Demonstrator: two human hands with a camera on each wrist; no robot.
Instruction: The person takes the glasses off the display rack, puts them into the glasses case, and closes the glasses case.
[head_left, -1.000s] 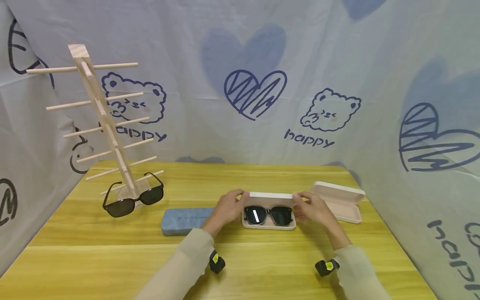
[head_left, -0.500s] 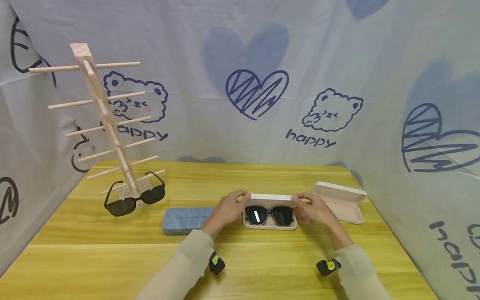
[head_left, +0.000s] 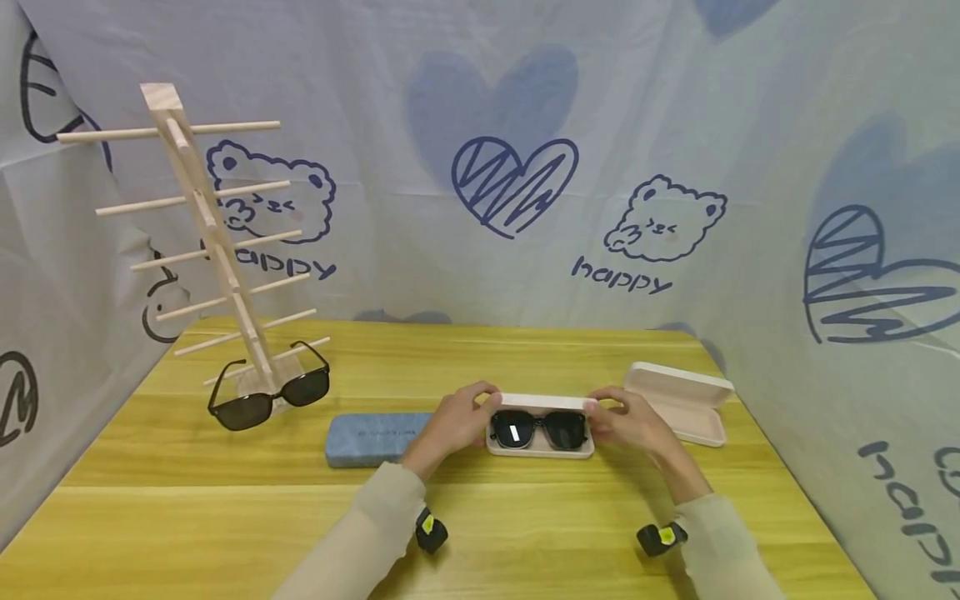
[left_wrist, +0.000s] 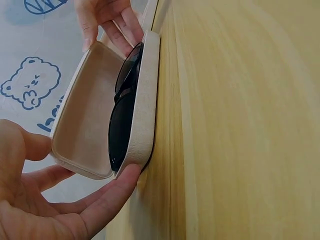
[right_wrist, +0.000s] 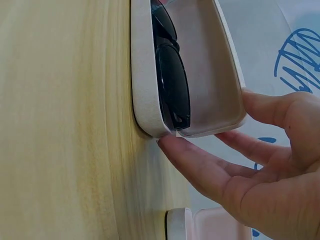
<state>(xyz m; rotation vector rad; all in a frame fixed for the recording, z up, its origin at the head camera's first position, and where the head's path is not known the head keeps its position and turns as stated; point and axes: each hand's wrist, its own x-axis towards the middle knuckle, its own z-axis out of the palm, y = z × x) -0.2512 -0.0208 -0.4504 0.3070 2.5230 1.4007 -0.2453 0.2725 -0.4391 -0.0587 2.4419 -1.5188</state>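
Observation:
A white glasses case (head_left: 540, 454) with a pinkish lining stands on the table, its lid (head_left: 545, 402) raised partway. Folded black sunglasses (head_left: 566, 430) lie inside it, lenses toward me. At the left end my left hand (head_left: 459, 421) holds the case; in the left wrist view its thumb is on the lid's edge and a fingertip (left_wrist: 131, 172) touches the base's corner. My right hand (head_left: 636, 427) holds the other end likewise, its thumb (right_wrist: 262, 107) against the lid's edge and a finger at the base. The case's back is hidden in the head view.
A blue glasses case (head_left: 367, 440) lies closed to the left, partly behind my left forearm. Another white case (head_left: 686, 412) stands open at right. The wooden rack (head_left: 217, 250) at far left bears black sunglasses (head_left: 251, 410) on its low pegs. Printed cloth (head_left: 390, 250) surrounds the table.
The lid has tipped slightly forward and down over the sunglasses, with both hands lowering it. Both hands stay at the ends of the case; the other things keep their places.

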